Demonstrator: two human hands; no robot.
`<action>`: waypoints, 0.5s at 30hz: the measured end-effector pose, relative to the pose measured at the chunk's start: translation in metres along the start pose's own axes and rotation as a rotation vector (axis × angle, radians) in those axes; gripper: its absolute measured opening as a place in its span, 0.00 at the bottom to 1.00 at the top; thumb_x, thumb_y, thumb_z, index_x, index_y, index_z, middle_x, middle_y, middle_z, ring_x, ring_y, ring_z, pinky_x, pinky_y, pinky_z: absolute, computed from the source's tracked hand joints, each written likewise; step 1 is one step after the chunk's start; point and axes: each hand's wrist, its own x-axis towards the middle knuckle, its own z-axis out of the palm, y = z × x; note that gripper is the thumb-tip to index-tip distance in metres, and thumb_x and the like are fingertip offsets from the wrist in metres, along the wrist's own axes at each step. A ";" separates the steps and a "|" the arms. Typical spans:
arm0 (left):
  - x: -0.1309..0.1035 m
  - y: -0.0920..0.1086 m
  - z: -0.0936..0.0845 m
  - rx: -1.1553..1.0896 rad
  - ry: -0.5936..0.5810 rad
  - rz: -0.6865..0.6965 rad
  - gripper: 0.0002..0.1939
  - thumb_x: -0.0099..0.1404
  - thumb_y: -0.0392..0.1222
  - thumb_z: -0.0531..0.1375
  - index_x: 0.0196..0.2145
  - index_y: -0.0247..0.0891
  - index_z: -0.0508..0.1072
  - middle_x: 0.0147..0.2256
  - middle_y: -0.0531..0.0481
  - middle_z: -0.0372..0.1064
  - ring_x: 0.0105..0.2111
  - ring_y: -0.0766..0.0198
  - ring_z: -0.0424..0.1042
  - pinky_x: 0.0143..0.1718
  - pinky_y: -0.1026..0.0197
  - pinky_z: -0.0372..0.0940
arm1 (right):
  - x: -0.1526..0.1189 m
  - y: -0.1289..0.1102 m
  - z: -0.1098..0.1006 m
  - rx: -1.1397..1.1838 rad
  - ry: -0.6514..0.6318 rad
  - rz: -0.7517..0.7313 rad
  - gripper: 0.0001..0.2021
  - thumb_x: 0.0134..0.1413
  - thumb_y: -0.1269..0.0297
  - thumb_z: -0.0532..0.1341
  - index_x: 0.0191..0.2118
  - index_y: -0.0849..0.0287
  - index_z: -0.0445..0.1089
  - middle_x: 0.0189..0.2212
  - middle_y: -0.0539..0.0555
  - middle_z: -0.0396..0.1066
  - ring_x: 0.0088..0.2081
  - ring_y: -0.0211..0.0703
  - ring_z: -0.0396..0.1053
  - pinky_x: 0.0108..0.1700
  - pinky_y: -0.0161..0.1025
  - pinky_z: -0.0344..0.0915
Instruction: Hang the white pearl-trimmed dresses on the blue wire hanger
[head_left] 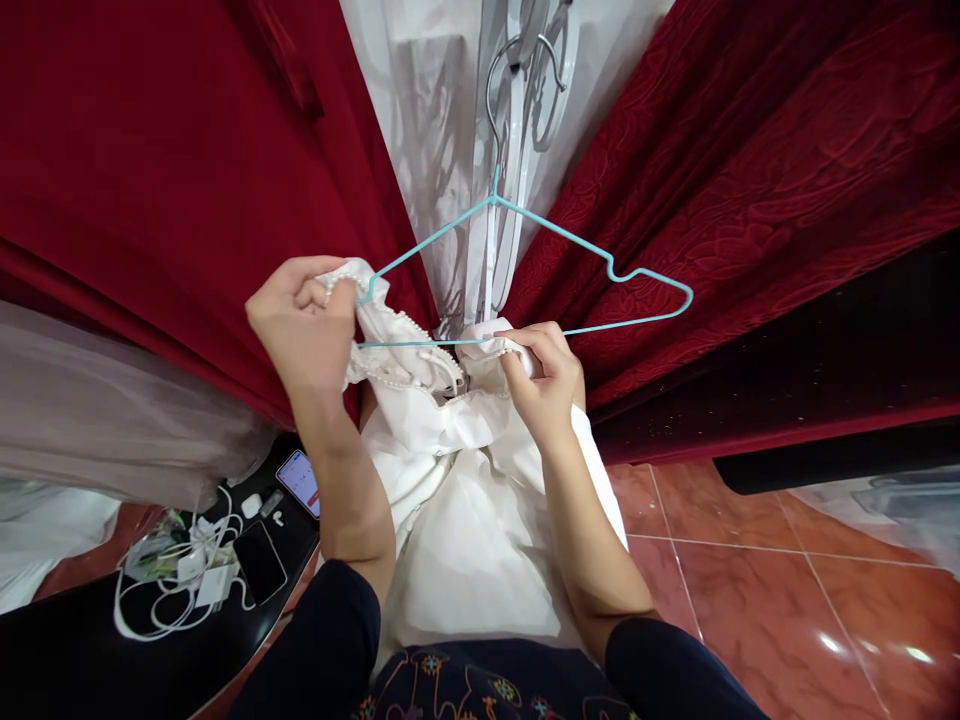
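A white dress [472, 540] with bead-like trim along its neckline hangs down in front of me. A light blue hanger [555, 232] is hooked above it by its metal hook. My left hand [304, 310] pinches one shoulder of the dress, which sits over the hanger's left end. With closed fingers, my right hand [547, 375] grips the other shoulder just below the hanger's lower bar. The hanger's right end sticks out bare, apart from the fabric. The inside of the neckline is partly hidden by folds.
Red curtains [150, 150] flank a white rail with more hangers [514, 180]. At lower left a black table [60, 640] carries white cables [169, 600], a dark phone [260, 562] and a lit phone [300, 482]. Red tiles [720, 590] cover the floor at right.
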 end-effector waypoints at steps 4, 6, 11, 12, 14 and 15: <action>-0.016 0.005 0.024 -0.025 -0.045 -0.011 0.05 0.66 0.31 0.70 0.39 0.38 0.82 0.25 0.57 0.61 0.25 0.70 0.62 0.28 0.61 0.56 | 0.001 0.005 0.001 -0.003 0.023 -0.016 0.06 0.64 0.70 0.66 0.41 0.54 0.81 0.36 0.50 0.77 0.40 0.39 0.75 0.44 0.40 0.72; -0.030 0.000 0.029 -0.072 -0.051 -0.032 0.09 0.66 0.38 0.72 0.44 0.40 0.81 0.30 0.55 0.67 0.29 0.68 0.66 0.31 0.62 0.61 | 0.002 0.007 0.000 -0.003 0.012 -0.025 0.06 0.65 0.70 0.66 0.41 0.54 0.81 0.36 0.50 0.77 0.41 0.39 0.75 0.45 0.40 0.72; -0.069 -0.014 0.024 -0.240 -0.064 -0.130 0.13 0.69 0.52 0.70 0.41 0.40 0.81 0.28 0.54 0.69 0.28 0.68 0.67 0.33 0.64 0.64 | 0.003 0.010 -0.004 -0.005 0.000 -0.042 0.06 0.66 0.69 0.66 0.42 0.54 0.81 0.37 0.50 0.78 0.41 0.39 0.75 0.46 0.40 0.72; -0.075 -0.017 0.022 -0.247 -0.155 -0.211 0.14 0.71 0.53 0.69 0.38 0.39 0.81 0.26 0.53 0.70 0.27 0.68 0.68 0.32 0.64 0.64 | 0.003 0.011 -0.004 -0.007 0.001 -0.043 0.06 0.65 0.69 0.66 0.42 0.54 0.81 0.37 0.50 0.78 0.41 0.39 0.75 0.46 0.40 0.72; -0.081 -0.024 0.019 -0.208 -0.415 -0.400 0.21 0.73 0.59 0.65 0.34 0.37 0.82 0.26 0.49 0.75 0.26 0.66 0.71 0.31 0.63 0.64 | 0.002 0.011 -0.004 -0.008 0.001 -0.041 0.06 0.66 0.69 0.66 0.43 0.53 0.81 0.38 0.50 0.77 0.42 0.39 0.75 0.46 0.40 0.72; -0.083 -0.027 0.018 -0.176 -0.536 -0.483 0.25 0.73 0.62 0.64 0.34 0.36 0.83 0.27 0.46 0.78 0.27 0.64 0.73 0.31 0.62 0.66 | 0.001 0.012 -0.004 -0.007 0.001 -0.038 0.06 0.66 0.69 0.65 0.43 0.53 0.81 0.38 0.50 0.77 0.42 0.39 0.74 0.47 0.41 0.72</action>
